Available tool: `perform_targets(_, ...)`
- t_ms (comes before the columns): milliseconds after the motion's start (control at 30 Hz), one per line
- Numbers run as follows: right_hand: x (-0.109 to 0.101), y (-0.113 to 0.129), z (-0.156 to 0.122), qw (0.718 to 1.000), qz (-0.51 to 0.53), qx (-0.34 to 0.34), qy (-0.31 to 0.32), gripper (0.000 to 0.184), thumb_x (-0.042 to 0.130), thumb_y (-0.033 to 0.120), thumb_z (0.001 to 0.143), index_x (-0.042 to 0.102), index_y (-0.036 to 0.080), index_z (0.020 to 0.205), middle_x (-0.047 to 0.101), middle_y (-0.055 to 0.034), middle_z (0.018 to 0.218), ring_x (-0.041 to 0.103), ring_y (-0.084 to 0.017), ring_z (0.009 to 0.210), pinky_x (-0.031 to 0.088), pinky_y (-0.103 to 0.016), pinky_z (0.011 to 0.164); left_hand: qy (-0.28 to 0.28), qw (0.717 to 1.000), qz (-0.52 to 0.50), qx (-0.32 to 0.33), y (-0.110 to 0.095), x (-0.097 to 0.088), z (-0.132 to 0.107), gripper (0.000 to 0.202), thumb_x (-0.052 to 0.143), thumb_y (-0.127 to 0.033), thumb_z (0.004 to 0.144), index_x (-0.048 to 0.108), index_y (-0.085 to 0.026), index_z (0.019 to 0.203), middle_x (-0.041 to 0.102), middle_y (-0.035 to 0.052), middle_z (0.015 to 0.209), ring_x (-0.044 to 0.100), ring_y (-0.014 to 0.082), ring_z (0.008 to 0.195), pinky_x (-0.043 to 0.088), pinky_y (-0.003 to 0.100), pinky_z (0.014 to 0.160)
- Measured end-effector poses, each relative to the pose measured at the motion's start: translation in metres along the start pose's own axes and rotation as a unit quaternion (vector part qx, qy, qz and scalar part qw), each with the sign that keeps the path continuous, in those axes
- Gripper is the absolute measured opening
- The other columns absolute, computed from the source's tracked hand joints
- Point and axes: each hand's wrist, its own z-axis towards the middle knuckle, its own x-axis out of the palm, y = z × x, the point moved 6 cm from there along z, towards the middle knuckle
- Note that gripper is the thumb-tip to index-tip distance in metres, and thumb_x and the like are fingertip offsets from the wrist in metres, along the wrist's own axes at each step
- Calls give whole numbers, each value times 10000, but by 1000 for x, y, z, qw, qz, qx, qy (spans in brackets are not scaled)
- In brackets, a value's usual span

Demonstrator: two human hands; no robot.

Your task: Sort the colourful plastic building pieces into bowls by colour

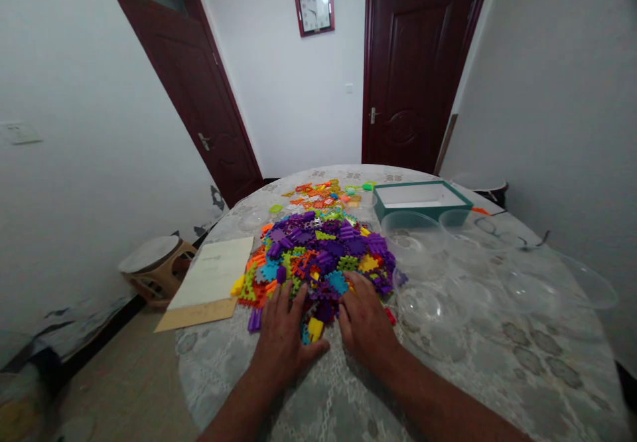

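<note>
A large heap of colourful plastic building pieces, mostly purple with green, orange, blue and yellow, lies on the table. My left hand rests palm down at the heap's near left edge, fingers spread and thumb pointing right. At the near right edge lies my right hand, its fingers stretched onto the pieces next to a blue gear-shaped piece. A yellow piece sits between the two hands. No piece is visibly gripped in either hand, though the undersides of the fingers are hidden.
Several clear plastic bowls stand on the right of the patterned tablecloth. Behind them is a green-rimmed white box. A smaller spread of orange pieces lies farther back. A notepad is on the left, a stool beyond the table.
</note>
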Motion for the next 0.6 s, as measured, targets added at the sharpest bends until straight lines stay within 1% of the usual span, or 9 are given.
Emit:
perform_targets(100, 0, 4, 0, 1000, -1, -14, -2, 380, 521, 46, 915, 663, 175, 1243, 525, -175, 1518, 418, -332, 1485, 432, -630, 1224, 3, 1000, 15, -19, -1, 8, -4, 1154, 921, -535, 606, 426, -257, 1611, 394, 202, 1663, 364, 463, 1521, 314, 662, 1221)
perform_targets(200, -4, 9, 1, 1000, -3, -18, -9, 305, 539, 39, 901, 691, 163, 1134, 487, -182, 1567, 364, -341, 1528, 401, -621, 1245, -2, 1000, 26, -14, -10, 10, 1, 1054, 878, -564, 675, 465, -228, 1585, 487, 208, 1591, 427, 443, 1477, 349, 636, 1204)
perform_targets(267, -7, 10, 3, 1000, -5, -17, -12, 240, 539, 36, 902, 695, 158, 1038, 463, -187, 1596, 318, -344, 1558, 370, -615, 1265, -16, 999, 39, -13, -18, 7, 6, 915, 820, -525, 763, 496, -212, 1560, 532, 206, 1541, 469, 422, 1440, 377, 609, 1188)
perform_targets(333, -8, 10, 4, 1000, -3, -18, -9, 212, 537, 38, 907, 690, 158, 992, 463, -189, 1602, 294, -338, 1573, 348, -601, 1280, -34, 998, 53, -15, -24, 4, 11, 792, 763, -443, 823, 519, -196, 1535, 561, 204, 1492, 507, 402, 1395, 408, 585, 1161)
perform_targets(400, -7, 9, 5, 1000, 2, -20, -4, 203, 550, 43, 901, 691, 155, 995, 480, -191, 1589, 297, -333, 1573, 342, -581, 1287, -48, 997, 63, -16, -29, 2, 14, 737, 732, -378, 833, 531, -179, 1514, 582, 204, 1449, 541, 390, 1342, 441, 571, 1122)
perform_targets(500, -1, 5, 4, 1000, 9, -21, 2, 218, 575, 40, 877, 699, 147, 1021, 516, -195, 1553, 327, -329, 1556, 352, -564, 1285, -72, 995, 76, -8, -31, 1, 18, 673, 714, -337, 828, 560, -169, 1462, 614, 200, 1396, 571, 381, 1281, 466, 568, 1078)
perform_targets(600, 6, -1, 2, 1000, 12, -23, 5, 253, 571, 31, 876, 705, 143, 1060, 550, -198, 1512, 372, -328, 1526, 378, -576, 1264, -95, 993, 69, 8, -28, 0, 18, 495, 663, -296, 879, 614, -183, 1358, 670, 173, 1310, 611, 353, 1220, 492, 540, 1047)
